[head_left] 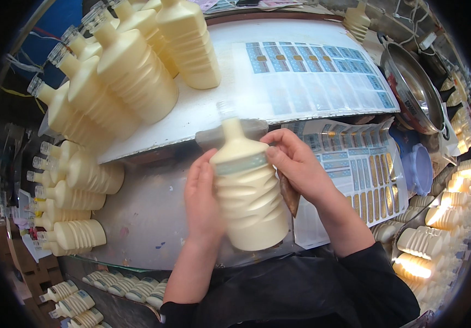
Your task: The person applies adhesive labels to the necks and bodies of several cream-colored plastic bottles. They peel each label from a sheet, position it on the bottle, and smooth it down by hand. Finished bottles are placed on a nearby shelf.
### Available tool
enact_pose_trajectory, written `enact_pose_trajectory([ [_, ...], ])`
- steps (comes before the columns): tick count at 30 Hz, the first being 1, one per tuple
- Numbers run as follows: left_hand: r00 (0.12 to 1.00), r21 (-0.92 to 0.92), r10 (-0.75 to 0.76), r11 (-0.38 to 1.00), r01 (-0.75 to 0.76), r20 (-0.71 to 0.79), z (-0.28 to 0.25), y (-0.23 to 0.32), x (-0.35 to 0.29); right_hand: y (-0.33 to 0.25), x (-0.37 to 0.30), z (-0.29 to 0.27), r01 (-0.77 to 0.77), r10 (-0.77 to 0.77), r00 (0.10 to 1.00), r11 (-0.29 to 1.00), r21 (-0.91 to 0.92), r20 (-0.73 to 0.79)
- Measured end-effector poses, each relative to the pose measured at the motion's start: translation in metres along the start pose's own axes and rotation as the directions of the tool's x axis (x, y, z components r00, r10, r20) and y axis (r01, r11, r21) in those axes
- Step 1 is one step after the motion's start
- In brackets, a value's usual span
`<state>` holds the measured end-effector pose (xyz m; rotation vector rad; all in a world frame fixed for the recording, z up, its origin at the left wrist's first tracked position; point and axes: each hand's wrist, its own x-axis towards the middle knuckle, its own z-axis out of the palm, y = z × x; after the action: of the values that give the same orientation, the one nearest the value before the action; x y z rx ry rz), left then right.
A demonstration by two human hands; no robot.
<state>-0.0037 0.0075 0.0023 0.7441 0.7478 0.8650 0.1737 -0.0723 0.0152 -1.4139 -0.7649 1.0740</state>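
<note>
A cream plastic bottle (251, 210) with a ribbed body and a clear threaded neck stands before me, its neck blurred. Around its upper body runs a pale blue label strip (241, 163). My left hand (201, 183) is closed along the bottle's left side, fingers pointing up. At the right shoulder my right hand (297, 163) grips, thumb on the right end of the label strip and fingers curled. Below that hand a brown wedge-shaped piece (288, 195) sticks out; whether the hand holds it I cannot tell. Behind the bottle is a grey translucent block (205, 138), partly hidden.
Several cream bottles (137, 71) stand on the white raised board (227, 44), and others (79, 232) lie at the left. Sheets of blue labels (312, 63) and gold labels (350, 169) lie ahead and right. A metal pan (413, 82) and a lavender basin (419, 169) are far right.
</note>
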Motion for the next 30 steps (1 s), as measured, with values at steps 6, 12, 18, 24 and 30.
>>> enact_pose_trajectory([
  [6,1.0,-0.004,0.003,1.0,-0.003,0.011,-0.0028,-0.0002,-0.0009,-0.0018,-0.0018,-0.0054,-0.022,0.028,0.998,0.995,-0.101,0.057],
  [12,1.0,0.048,-0.013,0.999,0.013,-0.006,0.0001,0.001,-0.0005,-0.006,-0.0036,-0.0039,0.016,-0.013,0.999,0.997,-0.077,0.036],
  [18,1.0,-0.013,-0.015,1.0,0.015,0.006,-0.0006,0.0003,-0.0011,-0.003,-0.0048,-0.007,0.007,-0.006,0.999,0.999,-0.045,0.038],
  [24,1.0,-0.02,-0.009,1.0,0.009,0.002,-0.0017,0.0009,-0.0017,-0.0044,-0.0033,-0.0063,0.022,-0.021,0.999,0.999,-0.036,0.041],
  [30,1.0,-0.012,0.004,1.0,-0.004,-0.01,-0.0057,-0.0054,0.0018,-0.0055,-0.002,-0.0003,-0.01,0.011,1.0,0.994,-0.11,0.013],
])
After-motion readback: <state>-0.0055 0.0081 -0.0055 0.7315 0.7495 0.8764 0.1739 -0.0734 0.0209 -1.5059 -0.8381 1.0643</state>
